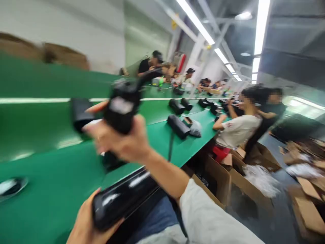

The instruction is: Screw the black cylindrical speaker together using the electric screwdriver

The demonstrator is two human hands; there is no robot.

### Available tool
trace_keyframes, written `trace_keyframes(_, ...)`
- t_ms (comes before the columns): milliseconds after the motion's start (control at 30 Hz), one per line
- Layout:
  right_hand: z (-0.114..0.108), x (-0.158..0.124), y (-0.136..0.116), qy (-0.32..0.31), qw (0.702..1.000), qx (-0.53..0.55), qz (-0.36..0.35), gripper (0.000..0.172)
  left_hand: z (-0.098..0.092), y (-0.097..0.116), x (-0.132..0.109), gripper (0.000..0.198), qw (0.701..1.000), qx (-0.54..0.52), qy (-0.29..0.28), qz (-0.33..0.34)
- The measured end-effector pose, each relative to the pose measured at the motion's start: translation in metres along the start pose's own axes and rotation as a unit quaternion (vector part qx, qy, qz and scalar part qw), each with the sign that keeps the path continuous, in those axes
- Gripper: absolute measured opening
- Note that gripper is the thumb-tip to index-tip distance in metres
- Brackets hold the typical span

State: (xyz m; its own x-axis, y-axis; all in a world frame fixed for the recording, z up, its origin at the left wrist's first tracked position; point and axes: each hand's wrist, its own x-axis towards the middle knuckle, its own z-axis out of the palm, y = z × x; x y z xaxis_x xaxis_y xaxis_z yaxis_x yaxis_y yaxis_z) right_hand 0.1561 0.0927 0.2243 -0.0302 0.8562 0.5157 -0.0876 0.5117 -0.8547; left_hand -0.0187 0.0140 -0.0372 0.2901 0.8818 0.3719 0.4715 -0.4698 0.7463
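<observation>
- The right hand point(122, 140) is raised above the green counter point(50, 189), fingers wrapped around a black device point(121, 105) with a pale label on its face; motion blur hides its finer shape.
- The left hand point(85, 220) sits low at the counter's near edge, curled under and gripping a long glossy black tube point(122, 200) that lies tilted across the edge.
- More black cylinders point(179, 126) lie farther along the counter, well apart from both hands.
- A seated person in a white shirt point(238, 130) works at the counter to the right, with open cardboard boxes point(228, 176) on the floor beside them.
</observation>
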Motion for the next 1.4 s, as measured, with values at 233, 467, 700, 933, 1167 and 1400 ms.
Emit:
trace_keyframes(233,-0.045,0.019,0.03,0.163,0.97,-0.02,-0.177,0.024,-0.018,0.004,-0.015,0.097,0.994,-0.061,-0.081,-0.048)
trace_keyframes(467,-0.033,0.025,0.051,0.157,0.969,-0.072,-0.177,0.02,-0.021,0.011,-0.015,0.104,0.992,-0.071,-0.092,-0.053)
trace_keyframes(700,-0.028,0.028,0.067,0.179,0.968,-0.107,-0.138,0.017,-0.02,0.011,-0.014,0.104,0.991,-0.077,-0.091,-0.056)
trace_keyframes(933,-0.032,0.009,0.041,0.147,0.979,-0.064,-0.124,0.024,-0.021,0.013,-0.013,0.103,0.99,-0.084,-0.102,-0.055)
trace_keyframes(1167,-0.022,-0.019,-0.007,0.11,0.991,-0.034,-0.073,0.025,-0.022,0.014,-0.011,0.102,0.99,-0.096,-0.097,-0.046)
trace_keyframes(1400,-0.002,-0.034,-0.013,0.099,0.994,-0.006,-0.053,0.016,-0.022,0.015,-0.012,0.101,0.989,-0.102,-0.1,-0.046)
